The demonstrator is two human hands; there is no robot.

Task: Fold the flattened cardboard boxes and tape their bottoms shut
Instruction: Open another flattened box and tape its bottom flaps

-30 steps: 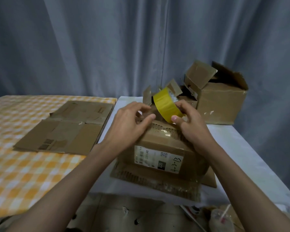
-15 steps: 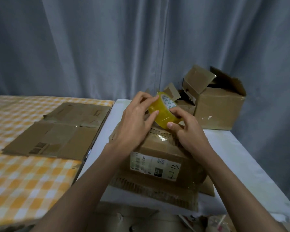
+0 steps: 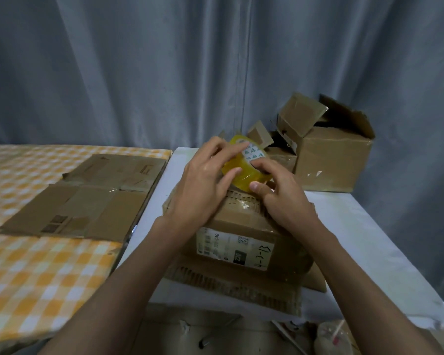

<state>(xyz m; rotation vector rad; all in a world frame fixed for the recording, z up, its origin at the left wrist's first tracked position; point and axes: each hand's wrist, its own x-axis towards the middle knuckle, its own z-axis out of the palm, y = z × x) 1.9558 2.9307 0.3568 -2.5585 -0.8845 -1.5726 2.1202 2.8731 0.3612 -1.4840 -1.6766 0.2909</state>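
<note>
Nearest the camera, two bare forearms reach forward over the box (image 3: pixel 241 242) being worked on, a worn brown carton with a white shipping label on its near face. It sits on the white-covered bench (image 3: pixel 369 252) with its flaps spread beneath it, so the closed face points up, presumably the bottom that is to be sealed.

Just above that face, both hands meet around a roll of yellow packing tape (image 3: pixel 244 172). The right hand (image 3: pixel 285 198) closes its grip on the roll from the near right side, thumb pressed to the outer band and fingers curled behind. The left hand (image 3: pixel 205 185) is also clamped on it, thumb against the near edge of the band and fingers laid over the top of the core. That two-handed hold suits picking at the band for the loose tape end, though the end itself is too faint to make out. The roll stands tilted on its edge, low over the far half of the box top, so a freed strip could go straight down onto the seam.

To the left, on the orange-checked bench (image 3: pixel 36 278), a flattened cardboard box (image 3: pixel 87 198) waits unfolded, well apart from the hands.

Farther back on the right, finished boxes (image 3: pixel 331 160) with open flaps are stacked against the grey curtain (image 3: pixel 139 73).
</note>
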